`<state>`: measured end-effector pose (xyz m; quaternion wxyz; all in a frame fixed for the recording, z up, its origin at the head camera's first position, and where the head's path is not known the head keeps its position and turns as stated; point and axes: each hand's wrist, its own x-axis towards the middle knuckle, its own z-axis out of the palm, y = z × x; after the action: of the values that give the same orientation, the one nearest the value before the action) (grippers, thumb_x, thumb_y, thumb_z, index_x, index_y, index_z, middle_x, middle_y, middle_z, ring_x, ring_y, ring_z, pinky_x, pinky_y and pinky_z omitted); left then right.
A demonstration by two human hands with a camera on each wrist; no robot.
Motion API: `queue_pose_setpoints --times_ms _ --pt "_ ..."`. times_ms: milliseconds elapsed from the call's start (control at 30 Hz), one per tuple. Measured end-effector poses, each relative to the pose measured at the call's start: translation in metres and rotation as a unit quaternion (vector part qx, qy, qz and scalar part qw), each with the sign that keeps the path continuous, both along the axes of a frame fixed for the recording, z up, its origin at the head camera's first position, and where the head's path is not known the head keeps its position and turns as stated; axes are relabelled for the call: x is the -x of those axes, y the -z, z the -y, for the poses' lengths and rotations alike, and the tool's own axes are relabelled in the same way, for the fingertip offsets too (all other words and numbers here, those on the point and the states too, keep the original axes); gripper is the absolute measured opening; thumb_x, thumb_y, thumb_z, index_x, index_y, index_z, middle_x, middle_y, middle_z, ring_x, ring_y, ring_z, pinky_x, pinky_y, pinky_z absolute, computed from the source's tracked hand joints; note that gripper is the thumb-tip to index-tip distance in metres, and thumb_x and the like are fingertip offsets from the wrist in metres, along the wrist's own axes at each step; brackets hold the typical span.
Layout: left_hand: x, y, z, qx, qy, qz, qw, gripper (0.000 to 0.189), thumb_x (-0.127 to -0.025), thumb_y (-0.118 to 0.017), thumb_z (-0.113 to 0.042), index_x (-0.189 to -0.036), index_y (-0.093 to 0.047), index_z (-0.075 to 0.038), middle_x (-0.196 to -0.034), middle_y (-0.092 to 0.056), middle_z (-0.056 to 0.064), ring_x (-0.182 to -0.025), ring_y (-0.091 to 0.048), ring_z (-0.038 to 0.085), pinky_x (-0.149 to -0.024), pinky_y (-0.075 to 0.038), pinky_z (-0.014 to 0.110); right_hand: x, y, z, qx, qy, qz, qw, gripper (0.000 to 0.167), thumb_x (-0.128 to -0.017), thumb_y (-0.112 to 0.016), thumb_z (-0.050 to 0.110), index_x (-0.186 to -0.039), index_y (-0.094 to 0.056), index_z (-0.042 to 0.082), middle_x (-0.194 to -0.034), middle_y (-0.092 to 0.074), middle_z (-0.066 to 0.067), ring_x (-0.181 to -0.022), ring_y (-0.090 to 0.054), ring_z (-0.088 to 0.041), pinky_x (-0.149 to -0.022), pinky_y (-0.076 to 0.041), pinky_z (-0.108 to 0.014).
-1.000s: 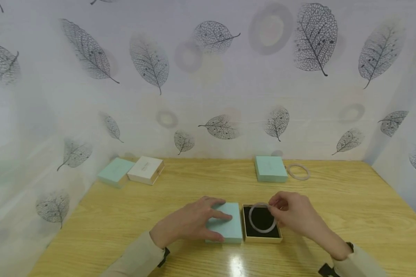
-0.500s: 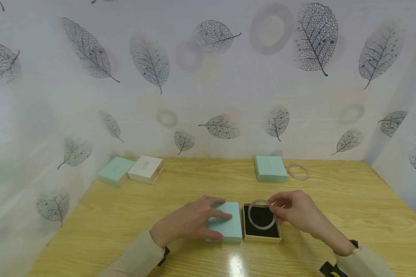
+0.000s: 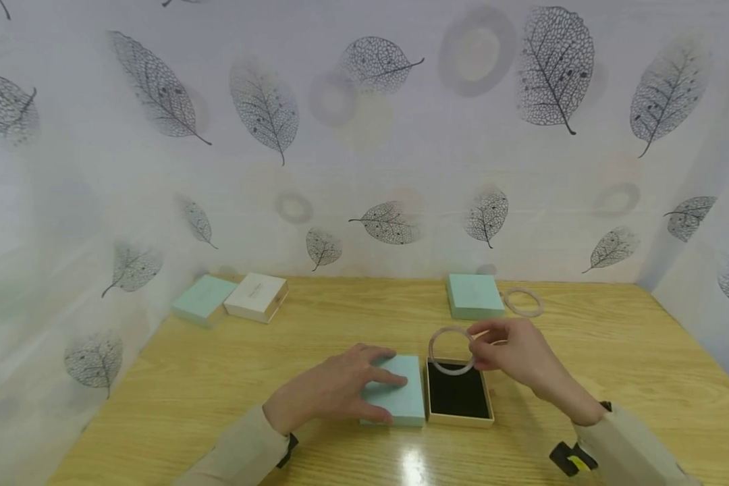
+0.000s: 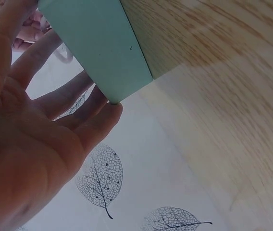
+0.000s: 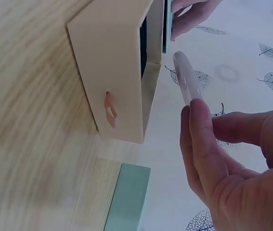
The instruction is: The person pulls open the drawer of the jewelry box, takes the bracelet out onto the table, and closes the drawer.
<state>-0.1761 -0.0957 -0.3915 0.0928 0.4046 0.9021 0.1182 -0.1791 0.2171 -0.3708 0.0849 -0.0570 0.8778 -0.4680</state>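
A pale cloth printed with dark skeleton leaves and grey rings rises well behind the open tray. Under that tray spreads the table, its top a yellowish wood grain with a bright reflection on the near side of the tray.

From the near left of the tray comes the left hand, in a light sleeve; its fingers are spread wide and almost straight, resting over a mint box just left of the tray. From the right of the tray reaches the right hand, in a matching sleeve; its thumb and fingers are closed in a pinch on one side of a pale bangle.

The tray itself has cream walls and a black lining. Well behind it and slightly right sits a second mint box. Far behind and left of the tray lie a third mint box and, just beside it, a white box.

The held bangle is tilted in the air above the tray's far edge, apart from it. A second bangle lies flat, behind and right of the tray. Smallest is a pinkish ribbon tab on the tray's outer wall.
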Motion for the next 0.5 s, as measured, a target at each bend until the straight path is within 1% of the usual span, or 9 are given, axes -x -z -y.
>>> queue_pose_setpoints --times_ms 133,267,367,500 --pt "0.000 0.000 0.001 0.000 0.001 -0.001 1.0000 0.053 -0.090 -0.074 -0.053 -0.139 -0.064 -0.036 -0.159 -0.048 0.004 -0.144 -0.047 0.028 -0.111 -0.050 0.048 0.010 -0.001 0.005 0.005 -0.001 -0.006 1.0000 0.036 -0.097 -0.066 0.013 -0.128 -0.064 -0.006 -0.103 -0.076 -0.019 -0.077 -0.077 -0.020 -0.073 -0.064 -0.036" --pt "0.000 0.000 0.001 -0.002 0.002 -0.003 1.0000 0.053 -0.090 -0.073 -0.054 -0.139 -0.064 -0.036 -0.159 -0.047 0.004 -0.144 -0.048 0.027 -0.112 -0.049 0.047 0.022 0.000 0.013 0.011 0.004 -0.004 0.9999 0.036 -0.097 -0.066 0.011 -0.128 -0.062 -0.006 -0.101 -0.075 -0.018 -0.078 -0.077 -0.023 -0.074 -0.065 -0.037" --pt "0.000 0.000 0.001 -0.002 0.005 -0.009 0.9999 0.054 -0.090 -0.073 -0.055 -0.139 -0.063 -0.037 -0.159 -0.048 0.004 -0.143 -0.048 0.027 -0.112 -0.050 0.046 0.031 0.003 0.019 0.024 0.006 0.005 0.9997 0.034 -0.097 -0.065 0.009 -0.127 -0.062 -0.007 -0.098 -0.074 -0.018 -0.078 -0.076 -0.023 -0.075 -0.065 -0.038" --pt "0.000 0.000 0.001 -0.004 0.008 -0.007 0.9999 0.054 -0.090 -0.072 -0.055 -0.139 -0.063 -0.036 -0.159 -0.048 0.004 -0.143 -0.048 0.027 -0.112 -0.050 0.046 0.040 0.009 0.023 0.040 -0.007 0.013 0.9991 0.030 -0.097 -0.064 0.007 -0.123 -0.063 -0.009 -0.100 -0.074 -0.024 -0.078 -0.075 -0.021 -0.076 -0.065 -0.039"
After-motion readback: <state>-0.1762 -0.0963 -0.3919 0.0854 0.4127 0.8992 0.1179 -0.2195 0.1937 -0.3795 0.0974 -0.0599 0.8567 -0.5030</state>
